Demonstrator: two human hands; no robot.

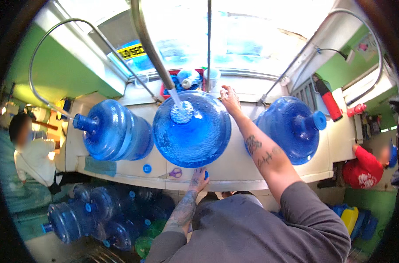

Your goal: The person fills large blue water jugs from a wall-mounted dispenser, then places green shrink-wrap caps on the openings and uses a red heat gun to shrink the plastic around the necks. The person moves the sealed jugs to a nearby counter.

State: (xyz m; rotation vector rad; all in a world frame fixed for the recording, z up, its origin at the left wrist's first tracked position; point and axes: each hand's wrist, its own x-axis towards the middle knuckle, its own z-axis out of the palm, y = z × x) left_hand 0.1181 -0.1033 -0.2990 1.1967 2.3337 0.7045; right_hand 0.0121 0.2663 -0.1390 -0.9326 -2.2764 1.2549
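Observation:
In the middle of the counter stands a large blue water jug, with water pouring from a metal filling pipe into its mouth. My right hand is raised past the jug's far right side, its fingers apart and holding nothing. Down at the counter's front edge, my left hand has a small blue cap between thumb and fingers, close to the jug's base. A purple-handled pair of scissors and another blue cap lie to its left.
An uncapped blue jug is at left; a capped jug is at right. Behind the middle jug sits a red crate. Several jugs lie on the floor at lower left. One person is at left, another at right.

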